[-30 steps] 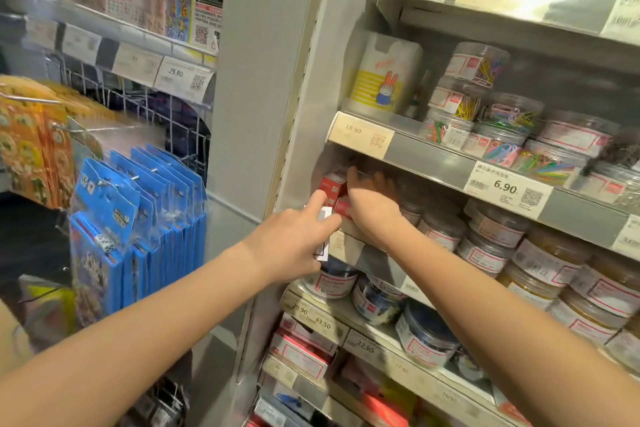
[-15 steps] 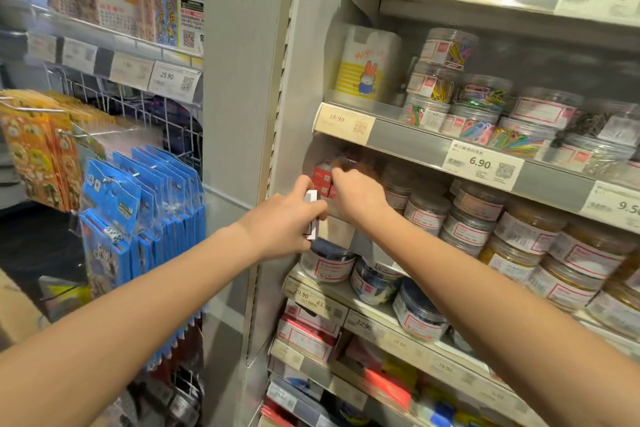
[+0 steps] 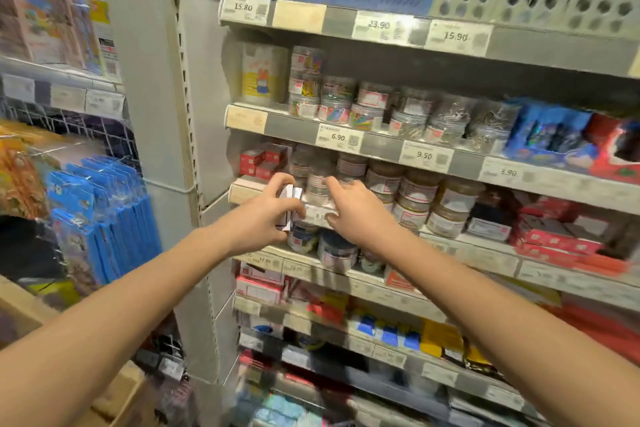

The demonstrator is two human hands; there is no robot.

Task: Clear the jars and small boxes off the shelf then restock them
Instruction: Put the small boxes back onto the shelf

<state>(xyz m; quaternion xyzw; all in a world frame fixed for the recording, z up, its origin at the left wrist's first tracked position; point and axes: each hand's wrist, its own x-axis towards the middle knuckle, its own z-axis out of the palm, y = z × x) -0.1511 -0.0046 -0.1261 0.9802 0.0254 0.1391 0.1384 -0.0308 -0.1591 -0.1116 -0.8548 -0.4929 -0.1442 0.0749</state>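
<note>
My left hand (image 3: 265,215) is closed around small white boxes (image 3: 289,199) just in front of the shelf edge (image 3: 242,191). My right hand (image 3: 353,210) hovers at that same edge, fingers spread, its fingertips near a clear jar (image 3: 317,182); I see nothing in it. Small red boxes (image 3: 258,161) are stacked at the shelf's far left. Brown-filled jars (image 3: 415,192) with red and white labels fill the shelf to the right.
The shelf above holds clear jars of coloured clips (image 3: 334,104). Dark-lidded jars (image 3: 336,251) stand on the shelf below. Blue hanging packets (image 3: 104,215) crowd the left rack. A grey upright post (image 3: 152,80) divides the two units. The picture is blurred.
My right hand has come out of the red boxes and moved right to the jars at the shelf edge. My left hand still holds the white boxes. The camera has swung right.
</note>
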